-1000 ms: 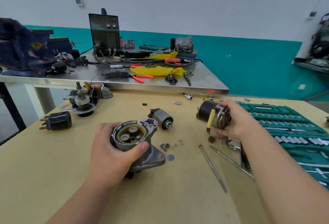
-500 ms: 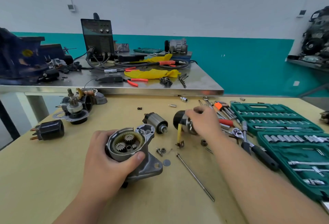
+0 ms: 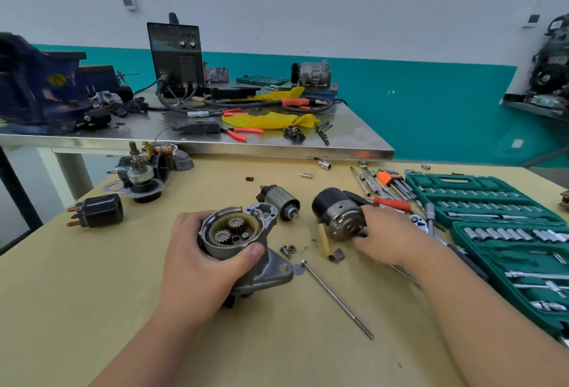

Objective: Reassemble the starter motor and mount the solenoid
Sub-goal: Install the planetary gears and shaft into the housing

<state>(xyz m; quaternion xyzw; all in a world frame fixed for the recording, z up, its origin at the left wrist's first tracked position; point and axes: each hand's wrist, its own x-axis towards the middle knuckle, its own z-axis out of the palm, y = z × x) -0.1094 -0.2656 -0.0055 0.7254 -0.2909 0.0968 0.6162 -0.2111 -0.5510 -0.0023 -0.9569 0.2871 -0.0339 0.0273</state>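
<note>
Bench (image 3: 92,309): wooden top, all parts laid out on it. Socket case (image 3: 492,220) lies open at the right, apart from the work.

Gear housing (image 3: 271,275): cast metal, nose down, seems to rest on the bench, open mouth up, planet gears (image 3: 229,229) showing inside. Left hand (image 3: 197,266) is wrapped round it, fingers behind the rim, thumb across the front wall. My read: heavy for its size, rigid, probably greasy. Grip the outer wall or the mounting flange and keep it upright (the gears look loose on their pins and would likely drop out if it tips).

Motor body (image 3: 332,205): black can with a bright end cap, on its side just right of the housing, cap toward the camera. Right hand (image 3: 391,235) has its fingers curled round the cap end, grasping it. Can't tell if it's lifted or resting. Likely dense and stiff, so take it round the can, not by the yellow lead (image 3: 323,239), whose bare terminal would bend.

Solenoid (image 3: 281,202): on its side behind and between housing and motor body, untouched. Smooth barrel, will roll, so hold it round the barrel.

Through bolt (image 3: 335,297): long and thin, front-right of the housing. Probably bends if levered.

Nuts (image 3: 288,249): just beside the flange, easy to knock away.
</note>
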